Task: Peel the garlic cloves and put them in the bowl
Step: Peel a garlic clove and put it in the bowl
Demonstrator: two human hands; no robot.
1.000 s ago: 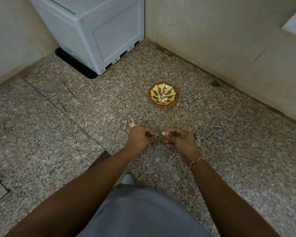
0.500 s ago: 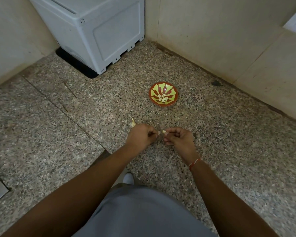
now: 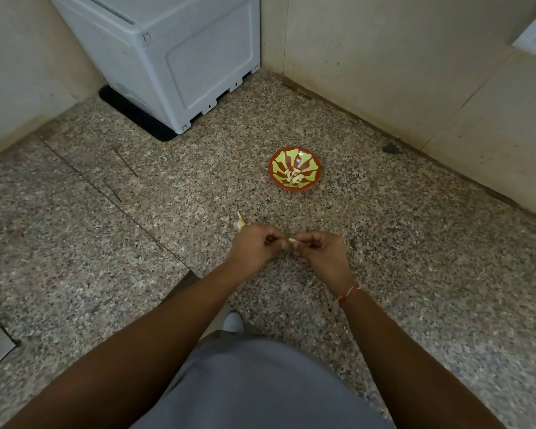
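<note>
Speckled floor carries the bowl [image 3: 295,169] of peeled cloves ahead, while left hand [image 3: 253,249] and right hand [image 3: 321,252] pinch one garlic clove [image 3: 292,240] between them — best peeled by pulling skin gently.

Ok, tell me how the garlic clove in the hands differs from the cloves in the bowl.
The held clove is single and pinched in the air between the left hand and right hand; the bowl cloves are several, piled and resting in the bowl, untouched. All look pale.
</note>
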